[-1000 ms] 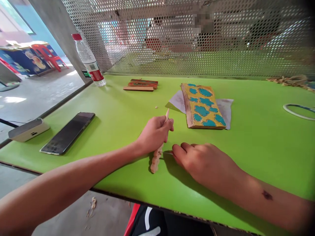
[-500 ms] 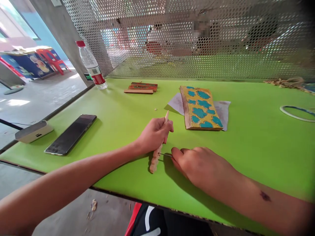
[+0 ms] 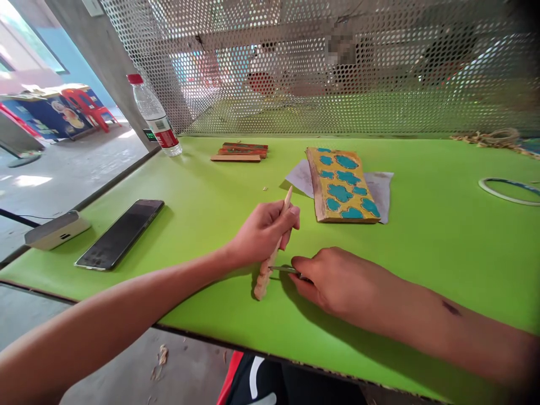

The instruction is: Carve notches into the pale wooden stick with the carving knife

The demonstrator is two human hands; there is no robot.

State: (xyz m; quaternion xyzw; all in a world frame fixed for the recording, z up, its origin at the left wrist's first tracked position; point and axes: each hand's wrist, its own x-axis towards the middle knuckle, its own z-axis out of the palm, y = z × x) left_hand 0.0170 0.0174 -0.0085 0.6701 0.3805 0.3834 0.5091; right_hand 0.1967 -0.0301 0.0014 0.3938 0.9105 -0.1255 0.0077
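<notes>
My left hand (image 3: 270,230) is closed around a pale wooden stick (image 3: 262,283). The stick's pointed tip sticks out above my fingers, and its lower end has notches along the edge. My right hand (image 3: 333,278) grips a thin metal carving blade (image 3: 282,269), whose handle is mostly hidden in my fingers. The blade's tip touches the notched side of the stick from the right. Beyond my hands lies a yellow board with blue patches (image 3: 341,188), on top of a sheet of paper (image 3: 300,179).
On the green table (image 3: 202,219) a phone (image 3: 120,233) and a white box-shaped device (image 3: 58,229) lie at left. A plastic bottle (image 3: 157,121) and wooden strips (image 3: 240,152) stand farther back. A white ring (image 3: 512,194) lies right. A perforated metal screen (image 3: 295,107) borders the back.
My right hand has turned slightly, so more of the blade and the gap between its fingers show. The stick and my left hand stay nearly in place; the view has shifted slightly.
</notes>
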